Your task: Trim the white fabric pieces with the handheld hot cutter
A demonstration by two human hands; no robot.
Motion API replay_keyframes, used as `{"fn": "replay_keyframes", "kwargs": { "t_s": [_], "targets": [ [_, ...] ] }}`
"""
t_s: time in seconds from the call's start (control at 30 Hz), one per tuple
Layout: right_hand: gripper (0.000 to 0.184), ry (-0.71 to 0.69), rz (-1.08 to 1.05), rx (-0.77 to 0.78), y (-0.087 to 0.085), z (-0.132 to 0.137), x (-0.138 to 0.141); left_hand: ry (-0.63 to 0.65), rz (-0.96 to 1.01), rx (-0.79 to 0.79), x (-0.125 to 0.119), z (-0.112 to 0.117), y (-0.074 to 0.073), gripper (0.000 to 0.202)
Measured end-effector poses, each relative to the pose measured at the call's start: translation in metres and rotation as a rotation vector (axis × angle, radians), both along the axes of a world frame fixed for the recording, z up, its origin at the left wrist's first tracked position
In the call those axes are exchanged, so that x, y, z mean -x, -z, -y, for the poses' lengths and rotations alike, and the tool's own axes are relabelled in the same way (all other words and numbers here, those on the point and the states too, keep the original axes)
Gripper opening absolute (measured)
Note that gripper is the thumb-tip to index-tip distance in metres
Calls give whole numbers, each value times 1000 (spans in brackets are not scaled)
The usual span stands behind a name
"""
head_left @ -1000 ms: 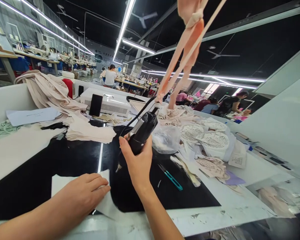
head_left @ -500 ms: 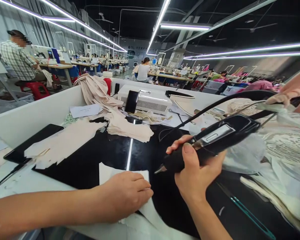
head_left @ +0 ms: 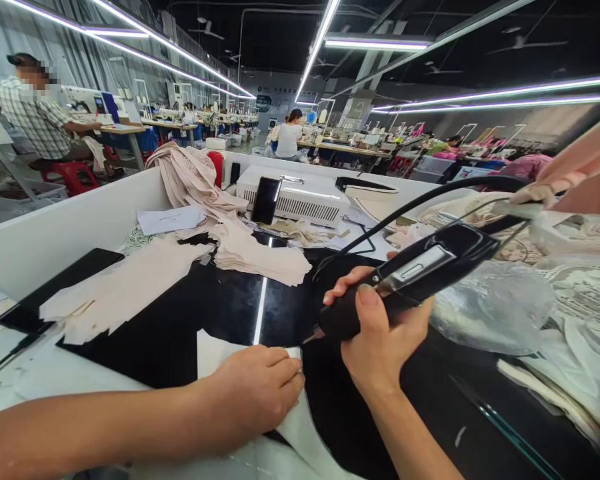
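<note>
My left hand point(head_left: 260, 393) has its fingers curled down over a white fabric piece point(head_left: 215, 347), pinning it to the black glossy work surface point(head_left: 220, 303). One part of the fabric extends from below this hand toward the table's front edge. My right hand point(head_left: 385, 340) is wrapped round a black corded handheld cutter point(head_left: 420, 267) with a silver switch plate. The cutter slants down to the left, and its pointed metal tip point(head_left: 313, 335) is close to the fabric's right corner; whether they touch I cannot tell.
Cut beige fabric pieces point(head_left: 130, 287) and a stack point(head_left: 260, 257) lie beyond the hands. A phone point(head_left: 266, 200) leans on a white vented box point(head_left: 300, 200). Right are a clear plastic bag point(head_left: 495, 307) and green tweezers point(head_left: 515, 433). The cutter's cable point(head_left: 430, 200) arches overhead. Co-workers sit farther off.
My right hand has moved the cutter left, bringing its tip closer to the fabric's corner. My left hand stays on the fabric. The view has shifted slightly.
</note>
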State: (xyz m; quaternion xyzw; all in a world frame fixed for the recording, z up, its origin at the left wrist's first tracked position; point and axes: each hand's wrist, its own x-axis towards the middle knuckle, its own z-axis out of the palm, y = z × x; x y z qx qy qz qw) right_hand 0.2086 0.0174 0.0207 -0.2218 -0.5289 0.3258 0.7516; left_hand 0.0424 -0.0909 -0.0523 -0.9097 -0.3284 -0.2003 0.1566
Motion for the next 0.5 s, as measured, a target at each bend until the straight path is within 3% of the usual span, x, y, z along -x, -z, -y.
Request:
{"fn": "replay_keyframes", "kwargs": {
  "t_s": [0.5],
  "targets": [
    [50, -64, -65, 16, -3, 7, 1, -24, 15, 10, -3, 0, 3, 23]
  ]
}}
